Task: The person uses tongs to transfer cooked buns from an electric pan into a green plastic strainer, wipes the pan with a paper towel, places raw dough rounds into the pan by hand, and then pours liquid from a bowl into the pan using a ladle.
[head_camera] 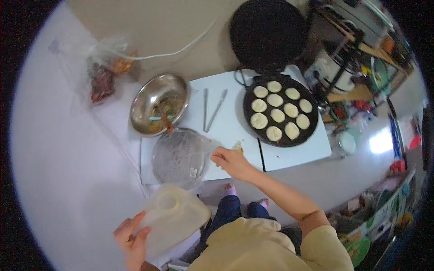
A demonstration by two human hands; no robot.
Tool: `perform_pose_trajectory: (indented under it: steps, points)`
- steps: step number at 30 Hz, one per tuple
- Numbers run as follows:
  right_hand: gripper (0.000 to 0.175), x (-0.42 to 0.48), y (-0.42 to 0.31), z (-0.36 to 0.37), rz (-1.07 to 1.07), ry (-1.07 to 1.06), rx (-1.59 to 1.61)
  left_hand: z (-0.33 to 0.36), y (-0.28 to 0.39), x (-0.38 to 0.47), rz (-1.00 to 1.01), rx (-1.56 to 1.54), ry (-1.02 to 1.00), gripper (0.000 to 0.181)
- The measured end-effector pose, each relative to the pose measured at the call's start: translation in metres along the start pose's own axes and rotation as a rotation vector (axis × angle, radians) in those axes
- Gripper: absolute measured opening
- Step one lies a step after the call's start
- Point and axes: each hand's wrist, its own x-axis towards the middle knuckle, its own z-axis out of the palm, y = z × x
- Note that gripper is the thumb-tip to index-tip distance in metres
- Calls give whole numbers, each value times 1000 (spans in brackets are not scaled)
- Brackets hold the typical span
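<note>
My left hand [132, 235] grips the edge of a pale translucent plastic piece [184, 220], perhaps a lid or container, with a round mark on it. It is tilted near my lap. My right hand [234, 162], fingers curled together, hovers over the table's front, right beside a round clear plastic tray or lid [176, 155]. Whether it pinches clear film there is too blurred to tell. Behind the round tray leans a steel bowl [140, 108] with brownish filling and a teal-tipped utensil. Metal tongs [212, 117] lie spread in a V.
An electric baking pan [247, 117] holds several round pale dough cakes, its black lid [269, 34] raised behind. Both stand on a white folding table [234, 115]. Bagged food [103, 83] and a white cord [169, 54] lie left and behind. A crowded shelf [366, 44] stands right.
</note>
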Motion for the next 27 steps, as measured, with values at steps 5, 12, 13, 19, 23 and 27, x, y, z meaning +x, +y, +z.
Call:
perform_pose_trajectory:
  steps: [5,12,13,19,23,27]
  points:
    - [24,-17,-4,3,-2,88,-49,1,-52,-2,234,9,142,39]
    - [21,-132,7,-58,274,467,-122,11,3,72,89,-104,-8,37]
    - [21,-148,10,-64,299,506,-113,22,1,84,128,-106,-20,37]
    - [28,-271,29,-78,419,945,-4,71,-2,131,260,-96,-102,37]
    - [34,-328,30,-82,562,1132,159,88,3,146,304,-73,-134,37]
    - [37,-372,44,-69,724,1237,197,102,12,163,354,-60,-167,37]
